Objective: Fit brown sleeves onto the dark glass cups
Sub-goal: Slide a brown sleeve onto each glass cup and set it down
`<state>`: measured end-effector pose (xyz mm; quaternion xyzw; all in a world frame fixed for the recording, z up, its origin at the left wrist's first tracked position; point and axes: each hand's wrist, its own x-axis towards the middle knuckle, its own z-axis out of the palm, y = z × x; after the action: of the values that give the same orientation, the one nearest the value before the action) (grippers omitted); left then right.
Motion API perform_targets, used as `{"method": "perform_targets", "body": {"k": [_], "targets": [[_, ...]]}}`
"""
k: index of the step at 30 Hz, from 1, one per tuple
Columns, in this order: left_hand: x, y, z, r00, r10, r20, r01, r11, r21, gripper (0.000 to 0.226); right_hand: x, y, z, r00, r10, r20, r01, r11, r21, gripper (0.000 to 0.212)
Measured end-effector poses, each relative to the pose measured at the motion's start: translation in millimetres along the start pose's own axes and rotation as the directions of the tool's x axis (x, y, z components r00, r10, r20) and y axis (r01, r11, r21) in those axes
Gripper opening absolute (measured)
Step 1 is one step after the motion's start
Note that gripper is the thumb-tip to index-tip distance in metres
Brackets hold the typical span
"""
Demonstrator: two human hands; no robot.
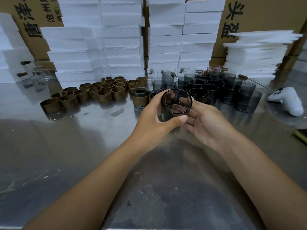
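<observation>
A dark glass cup (176, 101) is held above the steel table (66, 146), its mouth tilted toward the camera, with no sleeve on it. My left hand (156, 117) grips it, thumb across the near side and fingers round the far side. My right hand (206, 123) lies palm up against the cup's right side, fingers loosely under it. Several brown sleeves (103, 91) stand in a cluster at the left. A cup wearing a brown sleeve (140, 97) stands just left of my hands. Several bare dark cups (216, 90) crowd the right.
Stacks of white foam blocks (121, 40) and cardboard boxes (259, 17) wall off the back. Thin foam sheets (255, 52) are piled at the right. A white game controller (289, 101) lies near the right edge. Clear glass cups (41, 73) stand at the back left.
</observation>
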<state>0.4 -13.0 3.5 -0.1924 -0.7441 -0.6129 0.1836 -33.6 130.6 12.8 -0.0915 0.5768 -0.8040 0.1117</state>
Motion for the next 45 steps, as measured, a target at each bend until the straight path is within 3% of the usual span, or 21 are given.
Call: {"method": "perform_targets", "body": {"k": [5, 14, 22, 25, 28, 31, 35, 38, 45], "targets": [[-1, 2, 2, 1.0, -0.008, 0.006, 0.008, 0.996, -0.085, 0.051, -4, -4, 7, 0.999, 0.044, 0.0, -0.044, 0.992, 0.115, 0.03], [-1, 4, 1, 1.0, 0.01, 0.005, -0.01, 0.994, -0.11, 0.049, -8, -4, 12, 0.99, 0.134, 0.049, -0.135, 0.991, 0.005, 0.059], [2, 2, 0, 0.998, -0.031, -0.05, 0.027, 0.997, -0.076, 0.045, -3, 3, 4, 0.985, 0.172, 0.035, -0.166, 0.978, -0.127, 0.051], [3, 3, -1, 0.986, -0.131, -0.103, 0.113, 0.98, -0.164, 0.04, -3, 4, 4, 0.994, 0.106, 0.015, -0.102, 0.982, -0.156, 0.051], [6, 4, -3, 0.955, -0.248, -0.165, 0.195, 0.939, -0.284, 0.051, -4, 2, 8, 1.0, 0.001, 0.0, -0.001, 0.984, -0.178, 0.056], [7, 5, -4, 0.938, -0.334, -0.09, 0.28, 0.886, -0.369, 0.045, -9, 3, 13, 0.992, -0.107, 0.062, 0.119, 0.962, -0.246, 0.053], [7, 4, -1, 0.937, -0.342, 0.066, 0.332, 0.822, -0.462, 0.05, -11, 8, 16, 0.986, -0.122, 0.11, 0.151, 0.933, -0.326, 0.07], [6, 3, -1, 0.946, -0.307, 0.104, 0.317, 0.805, -0.502, 0.049, -9, 10, 16, 0.987, -0.11, 0.116, 0.144, 0.927, -0.345, 0.074], [6, 2, -1, 0.937, -0.346, 0.038, 0.305, 0.761, -0.573, 0.033, -8, 11, 16, 0.983, -0.161, 0.09, 0.181, 0.931, -0.317, 0.054]]}}
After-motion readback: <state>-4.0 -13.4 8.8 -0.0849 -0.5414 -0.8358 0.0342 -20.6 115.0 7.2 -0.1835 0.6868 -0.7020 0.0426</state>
